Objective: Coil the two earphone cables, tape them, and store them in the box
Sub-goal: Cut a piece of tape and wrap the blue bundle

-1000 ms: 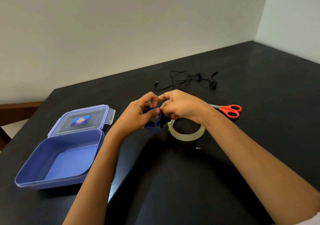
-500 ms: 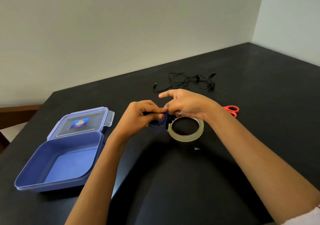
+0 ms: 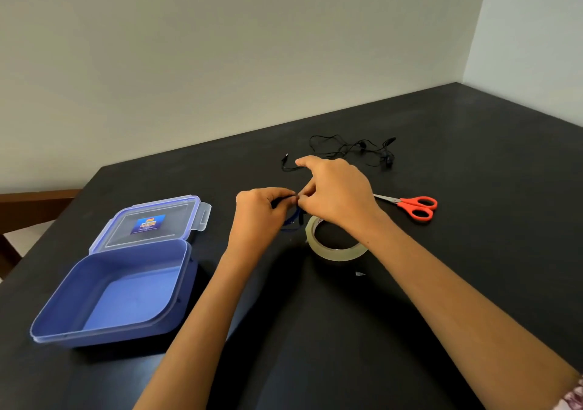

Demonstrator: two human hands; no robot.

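Blue cable point(image 3: 291, 220) is coiled and held up off the bench point(image 3: 457, 283), between both hands, just left of the tape roll point(image 3: 334, 252).

Left hand point(image 3: 262, 207) grip: fingers curled round the coil, with a loop hanging out below. Right hand point(image 3: 337, 189) grip: thumb and fingers pinched on the top of the same coil, index finger sticking out. We can't tell whether a strip of tape is on it; the fingers hide that spot.

Our read on progress:
- cable one: coiled, taping in hand, not confirmed done
- black cable point(image 3: 347, 151): loose tangle at the far side of the bench, well apart from the hands, so not coiled or taped
- box point(image 3: 110, 335): open at left, lid point(image 3: 151, 223) folded back, nothing stored inside

Scissors point(image 3: 413, 206) lie just right of the right hand. A small clear scrap point(image 3: 359, 273) sits near the roll, likely tape offcut.

We put it under halfway: finish the wrap, drop the coil in the box, then repeat it all for the black one.
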